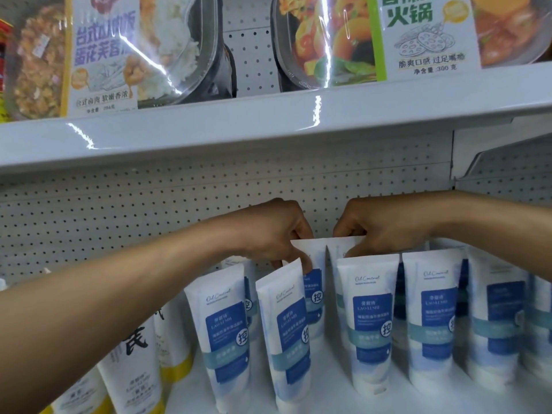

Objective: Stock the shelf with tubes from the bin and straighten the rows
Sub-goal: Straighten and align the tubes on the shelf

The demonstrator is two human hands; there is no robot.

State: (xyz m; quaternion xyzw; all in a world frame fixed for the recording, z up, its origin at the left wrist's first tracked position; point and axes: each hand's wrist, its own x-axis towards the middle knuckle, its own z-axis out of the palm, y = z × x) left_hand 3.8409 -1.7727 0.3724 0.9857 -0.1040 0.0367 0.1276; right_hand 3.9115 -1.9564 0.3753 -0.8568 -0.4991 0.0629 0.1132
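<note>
White-and-blue tubes stand cap-down in rows on the white shelf (334, 395). My left hand (277, 234) pinches the flat top edge of a back-row tube (313, 282). My right hand (382, 228) pinches the top of the neighbouring back-row tube (337, 249), which is mostly hidden behind a front tube (367, 318). In front of the left-held tube a tube (286, 330) leans to the left. More front tubes stand at the left (224, 333) and the right (433, 315). The bin is not in view.
White-and-yellow tubes (140, 369) stand at the lower left. The upper shelf (268, 121) overhangs my hands and carries boxed ready meals (101, 55). Perforated back panel (119, 210) lies behind the rows. A bracket (484, 162) sits at the upper right.
</note>
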